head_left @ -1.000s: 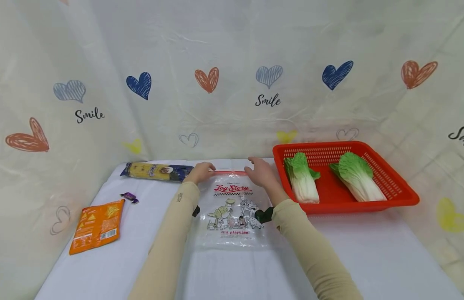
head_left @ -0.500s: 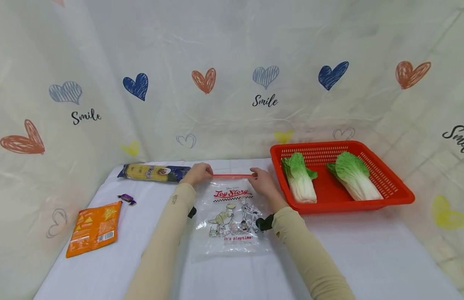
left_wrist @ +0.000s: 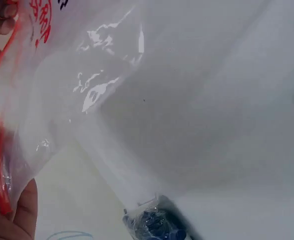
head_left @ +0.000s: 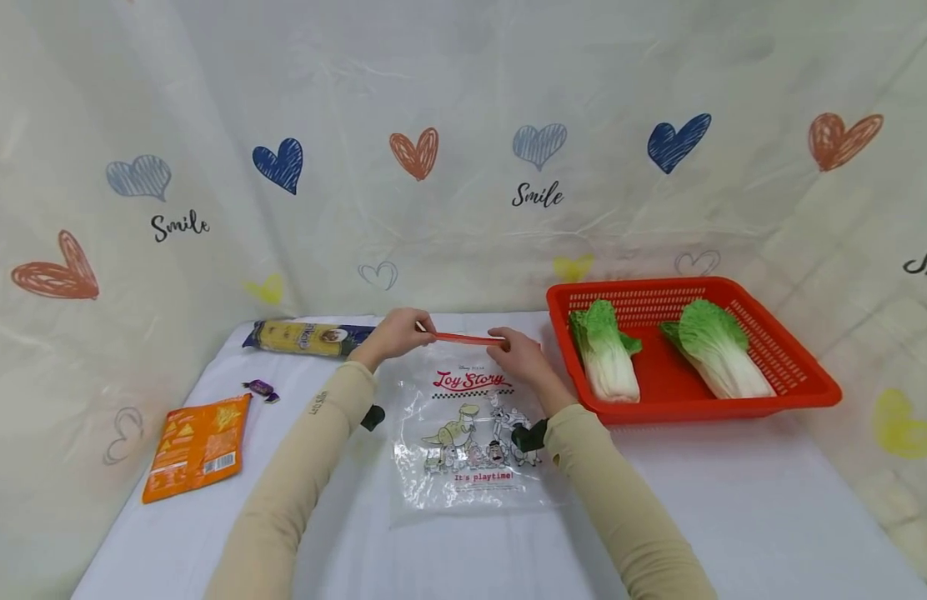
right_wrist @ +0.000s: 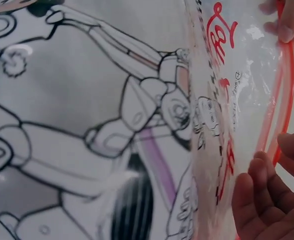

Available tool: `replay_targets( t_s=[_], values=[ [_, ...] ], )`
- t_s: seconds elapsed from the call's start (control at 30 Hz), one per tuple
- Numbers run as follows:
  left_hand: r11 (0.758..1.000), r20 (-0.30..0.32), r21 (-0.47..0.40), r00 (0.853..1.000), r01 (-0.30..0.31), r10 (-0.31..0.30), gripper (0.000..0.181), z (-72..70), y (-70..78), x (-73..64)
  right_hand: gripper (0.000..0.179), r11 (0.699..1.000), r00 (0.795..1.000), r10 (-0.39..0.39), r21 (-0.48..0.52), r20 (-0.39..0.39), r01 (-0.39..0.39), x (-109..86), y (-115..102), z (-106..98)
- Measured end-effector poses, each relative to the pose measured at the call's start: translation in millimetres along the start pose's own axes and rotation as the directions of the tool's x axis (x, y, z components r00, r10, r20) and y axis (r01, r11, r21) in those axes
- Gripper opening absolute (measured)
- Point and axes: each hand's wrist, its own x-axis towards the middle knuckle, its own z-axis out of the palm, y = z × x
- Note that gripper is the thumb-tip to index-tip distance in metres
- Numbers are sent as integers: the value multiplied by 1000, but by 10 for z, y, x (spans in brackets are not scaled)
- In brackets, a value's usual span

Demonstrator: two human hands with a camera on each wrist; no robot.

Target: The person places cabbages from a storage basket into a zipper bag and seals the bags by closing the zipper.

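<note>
Broad tabletop [head_left: 426,560] around plastic bag's [head_left: 471,421] edges

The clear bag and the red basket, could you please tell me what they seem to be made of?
Clear bag: probably thin, glossy plastic film; it is see-through and creased, with sharp highlights.
Red basket: likely rigid moulded plastic with a smooth finish, judging by its even color and perforated sides.

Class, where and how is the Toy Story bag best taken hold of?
Probably by the red strip at the far end of the Toy Story bag, pinched from left and right as the left hand and right hand do: it forms a narrow edge, while the rest looks broad and flimsy.
</note>
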Motion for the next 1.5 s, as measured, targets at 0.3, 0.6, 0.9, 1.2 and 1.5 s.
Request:
replay_targets(
  t_s=[0.3,0.6,0.9,1.2,1.5],
  values=[
    [989,200,-142,980,47,-17,32,-138,119,-44,33,997,999,-37,68,-32,39,-22,-6,12],
    [962,395,-249,919,111,-3,28,-430,233,-78,17,970,983,-177,160,-54,183,-86,-281,-46],
    [1000,-96,-9,995,-3,2,23,-728,656,-145,21,937,948,-276,173,-161,302,-193,-594,-229],
    [894,-703,399,559,-203,440,24,-879,1501,-518,23,855,806,-401,137,-436,500,-235,-764,-465],
    [844,-349,531,887,-77,301,23,-189,1254,-567,25,986,991,-134,-106,-2,133,-214,-456,-508]
  ],
)
